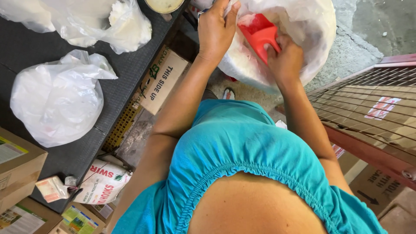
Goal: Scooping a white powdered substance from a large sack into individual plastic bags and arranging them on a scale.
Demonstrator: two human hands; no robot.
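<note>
Left hand (215,30) pinches the rim of the big clear plastic sack (303,30), holding it open | right hand (286,58) closed around the handle of the red scoop (258,32), which sits inside the sack's mouth over white grain | tied white bags (56,102) lie on the dark table (125,65) to the left.

bright daylight, soft shadows, sharp, edges slightly stretched
</note>
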